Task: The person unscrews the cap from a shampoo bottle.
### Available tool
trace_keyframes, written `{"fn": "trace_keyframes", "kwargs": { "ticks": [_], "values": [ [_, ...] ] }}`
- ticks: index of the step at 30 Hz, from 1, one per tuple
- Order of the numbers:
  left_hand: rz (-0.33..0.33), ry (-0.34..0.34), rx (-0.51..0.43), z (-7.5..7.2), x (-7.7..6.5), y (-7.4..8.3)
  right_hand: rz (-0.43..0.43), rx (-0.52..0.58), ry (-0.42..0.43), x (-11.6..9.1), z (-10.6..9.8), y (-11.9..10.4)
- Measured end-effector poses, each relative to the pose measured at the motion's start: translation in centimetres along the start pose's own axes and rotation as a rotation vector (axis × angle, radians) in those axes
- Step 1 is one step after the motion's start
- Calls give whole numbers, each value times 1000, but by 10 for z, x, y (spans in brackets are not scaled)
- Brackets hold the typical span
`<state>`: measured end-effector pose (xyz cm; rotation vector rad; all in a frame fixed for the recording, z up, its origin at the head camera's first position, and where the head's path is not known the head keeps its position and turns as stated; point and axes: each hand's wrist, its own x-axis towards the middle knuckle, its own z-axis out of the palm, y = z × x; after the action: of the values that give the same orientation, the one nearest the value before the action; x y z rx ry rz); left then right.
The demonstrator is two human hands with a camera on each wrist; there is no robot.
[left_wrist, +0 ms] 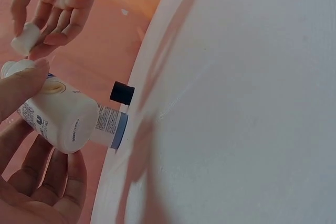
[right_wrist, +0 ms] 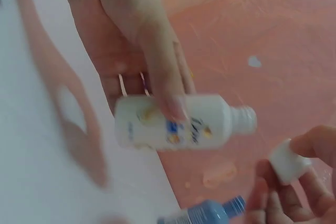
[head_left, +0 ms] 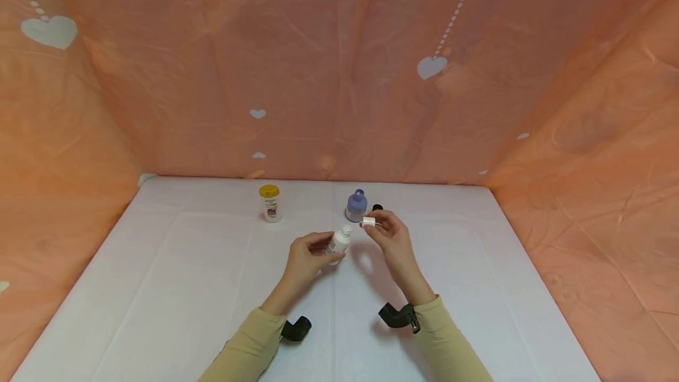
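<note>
Holding white bottle, pinching cap (also white)

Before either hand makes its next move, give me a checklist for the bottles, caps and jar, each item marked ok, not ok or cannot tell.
1. Left hand grips the white bottle: ok.
2. Right hand pinches the white cap, apart from the bottle's mouth: ok.
3. White bottle upright: not ok, it is tilted.
4. Blue bottle capped: not ok, its neck is bare and a black cap sits near it.
5. Jar standing with its yellow lid on: ok.
6. Amount inside the white bottle: cannot tell, its walls hide the contents.
</note>
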<state>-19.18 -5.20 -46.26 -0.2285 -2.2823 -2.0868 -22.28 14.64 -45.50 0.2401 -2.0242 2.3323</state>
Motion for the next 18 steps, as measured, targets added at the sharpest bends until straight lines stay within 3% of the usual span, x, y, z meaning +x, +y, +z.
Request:
{"fn": "trace_keyframes", "kwargs": {
  "ticks": [4,11,18],
  "values": [
    [-17,-14,9,-1,2,0,30,-9,-37,2,-11,-1],
    [-40,1,19,3,18,-34,61,-123,-79,3,-27,-1],
    [-56,-20,22,7,25,-31,84,-151,-64,4,-38,3]
  ]
}}
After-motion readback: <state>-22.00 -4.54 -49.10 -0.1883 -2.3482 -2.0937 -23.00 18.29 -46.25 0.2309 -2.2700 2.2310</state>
